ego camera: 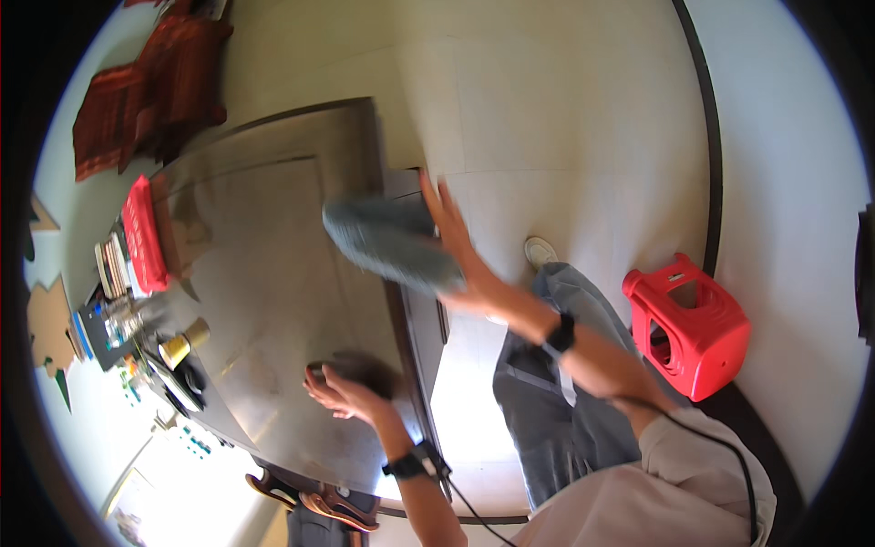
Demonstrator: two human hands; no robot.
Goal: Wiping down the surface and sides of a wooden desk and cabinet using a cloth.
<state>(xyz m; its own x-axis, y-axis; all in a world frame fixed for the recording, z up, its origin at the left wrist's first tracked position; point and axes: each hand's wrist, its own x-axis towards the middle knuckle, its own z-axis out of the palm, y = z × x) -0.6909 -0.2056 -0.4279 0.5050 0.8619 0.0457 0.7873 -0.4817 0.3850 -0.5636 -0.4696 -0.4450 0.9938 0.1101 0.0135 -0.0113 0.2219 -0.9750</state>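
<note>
A blurred grey-green item with a fuzzy, fabric-like surface (389,243), perhaps a cap or slipper, is over the near edge of the dark table (266,225). My right hand (468,263) is against its right end with long fingers stretched out; blur hides whether it grips it. Over the lower part of the tabletop, my left hand (348,396) has its fingers apart and holds nothing visible. Beside and behind that hand is a dark blurred patch (362,372), an object or a shadow. Both wrists wear black bands.
A red plastic stool (690,328) stands by the wall on the right. Along the table's far side are a red packet (142,236), books (113,267), a yellow cup-like container (176,350) and clutter. Wooden chairs (171,82) stand beyond; another chair (331,509) is below.
</note>
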